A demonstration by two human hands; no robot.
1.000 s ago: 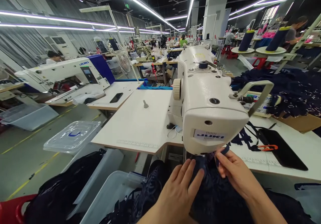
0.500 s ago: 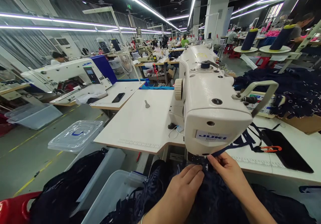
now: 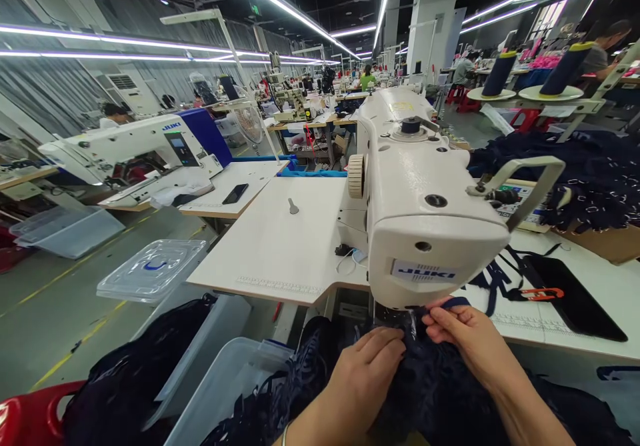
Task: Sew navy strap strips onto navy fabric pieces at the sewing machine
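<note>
A white JUKI sewing machine (image 3: 425,233) stands in front of me, its needle area hidden under the head. Dark navy lace fabric (image 3: 425,379) hangs below it and over my lap. My left hand (image 3: 370,366) presses on the lace just left of the needle area, its fingers together. To the right of the needle area, my right hand (image 3: 455,326) pinches a navy strap (image 3: 453,303) between thumb and fingers. More navy straps (image 3: 493,283) lie on the machine table at the right.
An orange-handled snipper (image 3: 543,294) rests by a black phone (image 3: 575,299) on the right. Clear bins (image 3: 235,379) with dark fabric stand lower left. A metal piece (image 3: 293,206) lies on the white table (image 3: 270,239). Thread cones (image 3: 500,74) stand upper right.
My right hand has moved slightly right and turned, now with a strap in its pinch. My left hand has stayed nearly in place.
</note>
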